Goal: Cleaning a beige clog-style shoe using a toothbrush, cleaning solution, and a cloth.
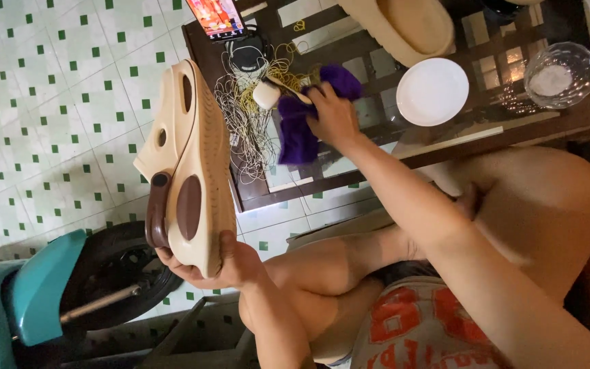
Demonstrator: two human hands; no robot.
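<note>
My left hand (221, 265) grips a beige platform sandal (189, 160) by one end and holds it up on edge, its sole facing right and its brown strap (158, 208) at the lower left. My right hand (334, 117) reaches out to the glass-topped table (322, 183) and closes on a purple cloth (296, 133) that lies crumpled there. A second beige sandal (408, 26) rests on the table's far side.
On the table are a tangle of thin cords with a white charger (265, 94), a lit phone (216, 17), a white plate (432, 91) and a glass bowl of white powder (558, 74). A teal scooter with its wheel (114, 273) stands at lower left on green-and-white tiles.
</note>
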